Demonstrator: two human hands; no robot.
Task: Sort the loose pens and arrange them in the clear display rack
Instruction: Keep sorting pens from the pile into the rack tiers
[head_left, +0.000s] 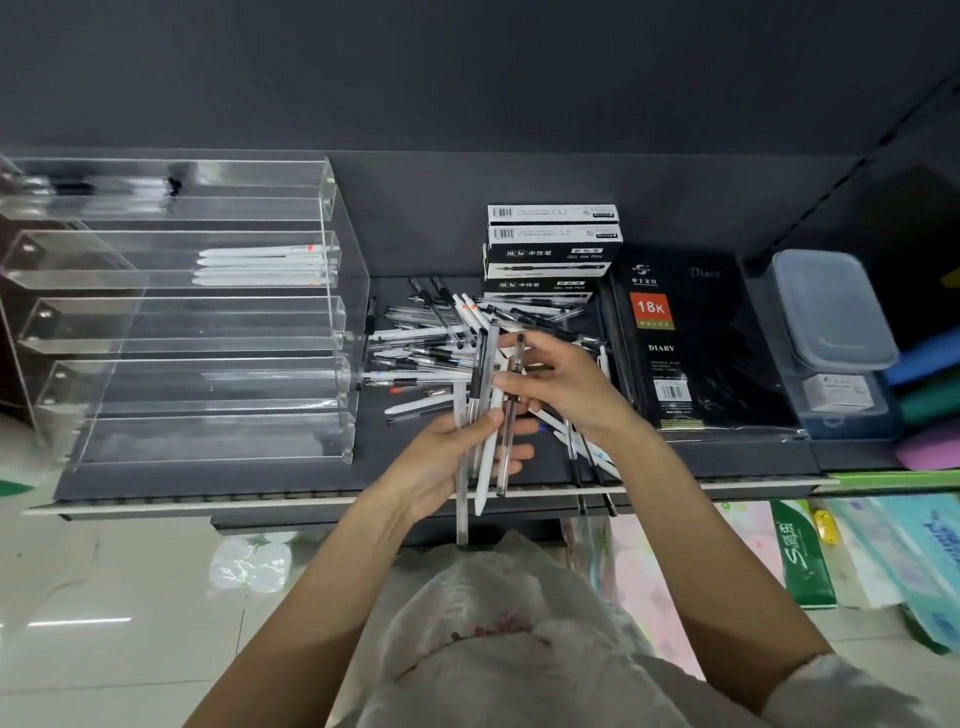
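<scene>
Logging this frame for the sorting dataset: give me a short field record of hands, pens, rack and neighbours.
left hand: left hand grips a bundle of clear and white pens, roughly upright
right hand: right hand pinches one clear black-capped pen at the bundle
loose pile: mixed loose pens on the dark shelf
rack: clear acrylic tiered display rack, left of the pile; white pens in its second tier from the top
neighbours: stacked gel pen boxes, black diary
</scene>
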